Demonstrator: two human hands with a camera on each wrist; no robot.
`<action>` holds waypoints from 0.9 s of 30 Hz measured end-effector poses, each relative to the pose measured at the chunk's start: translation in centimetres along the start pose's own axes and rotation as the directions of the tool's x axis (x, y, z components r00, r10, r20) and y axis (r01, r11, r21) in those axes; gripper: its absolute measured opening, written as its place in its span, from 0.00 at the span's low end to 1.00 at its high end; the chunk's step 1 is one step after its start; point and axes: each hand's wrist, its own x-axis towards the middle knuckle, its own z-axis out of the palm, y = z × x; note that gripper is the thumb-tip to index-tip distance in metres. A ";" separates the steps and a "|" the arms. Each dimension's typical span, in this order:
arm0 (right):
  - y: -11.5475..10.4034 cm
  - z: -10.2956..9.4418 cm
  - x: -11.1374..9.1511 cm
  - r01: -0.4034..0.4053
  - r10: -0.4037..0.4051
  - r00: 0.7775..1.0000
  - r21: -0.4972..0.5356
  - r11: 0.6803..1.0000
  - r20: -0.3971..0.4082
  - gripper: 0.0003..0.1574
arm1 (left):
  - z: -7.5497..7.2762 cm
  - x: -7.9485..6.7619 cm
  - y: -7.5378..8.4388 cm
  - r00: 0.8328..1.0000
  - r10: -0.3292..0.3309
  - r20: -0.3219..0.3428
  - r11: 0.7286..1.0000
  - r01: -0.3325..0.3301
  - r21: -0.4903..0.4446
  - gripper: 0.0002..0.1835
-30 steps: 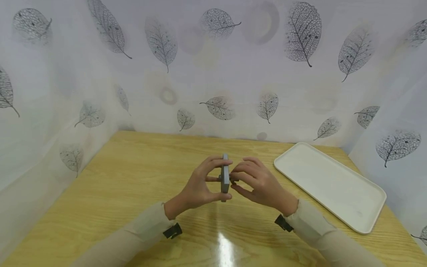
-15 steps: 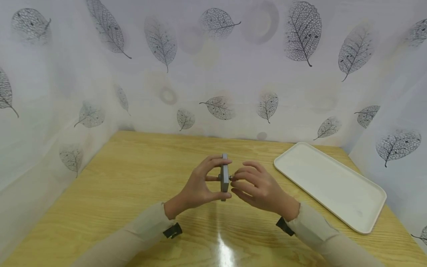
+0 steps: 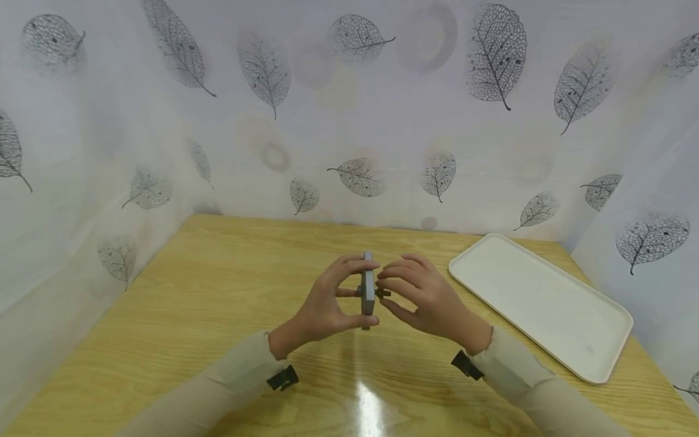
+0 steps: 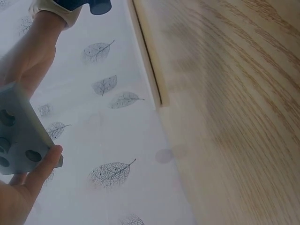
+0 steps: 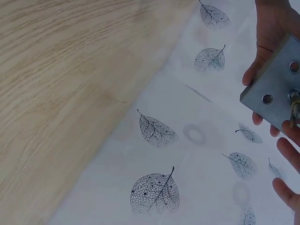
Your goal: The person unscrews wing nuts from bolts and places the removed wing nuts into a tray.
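My left hand (image 3: 322, 301) holds a grey metal plate (image 3: 368, 291) on edge above the table, fingers at its top edge and thumb at the bottom. Another finger reaches the bolt head (image 4: 3, 145) on the plate's left face. Round holes show in the plate (image 5: 269, 101) in the right wrist view. A brass-coloured wing nut (image 5: 295, 101) sits on the bolt's end, out from the right face. Curved fingers and thumb of my right hand (image 3: 428, 294) are around this wing nut (image 3: 384, 293), with a fingertip right at it in the right wrist view.
A white rectangular tray (image 3: 540, 303) lies at an angle on the right of the wooden table (image 3: 246, 261). Leaf-patterned cloth (image 3: 349, 121) stands behind the table and along both sides. Both wrists carry black straps.
The wing nut has turned, its wings now lying sideways. My right fingers have shifted around it and spread a little. The left hand and plate stay nearly still.
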 end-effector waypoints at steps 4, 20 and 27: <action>0.1 0.2 -0.2 0.025 -0.024 1.000 -0.068 0.997 0.015 0.21 | 0.0 0.0 0.0 1.000 -0.004 0.002 1.000 0.004 0.002 0.40; -0.7 -0.1 -0.2 0.013 -0.021 0.999 -0.203 0.979 -0.036 0.21 | 0.1 0.0 -0.2 1.000 0.006 -0.004 1.000 -0.006 -0.010 0.40; -1.4 -0.1 -0.3 0.053 -0.071 0.994 -0.191 0.980 -0.089 0.20 | 0.1 0.0 -0.3 1.000 0.007 -0.009 1.000 -0.007 -0.004 0.40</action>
